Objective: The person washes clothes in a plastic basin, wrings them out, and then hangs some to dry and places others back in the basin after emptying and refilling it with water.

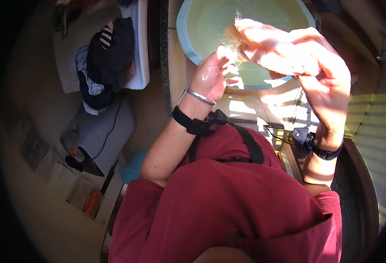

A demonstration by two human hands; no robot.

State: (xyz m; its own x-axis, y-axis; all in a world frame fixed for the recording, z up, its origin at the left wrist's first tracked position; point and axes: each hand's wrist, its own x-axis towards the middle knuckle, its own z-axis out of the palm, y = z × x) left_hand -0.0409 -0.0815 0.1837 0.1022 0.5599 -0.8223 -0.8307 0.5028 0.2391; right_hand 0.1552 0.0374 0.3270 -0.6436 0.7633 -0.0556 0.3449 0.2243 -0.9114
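Note:
A wet, pale pinkish cloth [268,52] is gripped by my right hand [327,62], bunched up and raised over a light blue plastic basin [187,33]. Bright sunlight washes out part of the cloth and fingers. Greenish, cloudy water [212,19] fills the basin. My left hand [212,75] is wet, palm turned up with fingers apart, over the basin's near left rim; nothing is in it. The left wrist carries a silver bangle and a black strap with a small device; a similar strapped device sits on the right wrist.
The basin stands on a tiled ledge [245,105] with a dark edge. To the left, dark clothes [114,56] lie over a white sink [142,62]. Below them are a white appliance [111,131] with a black cord and a blue container [134,167]. A green tiled wall [377,131] is at right.

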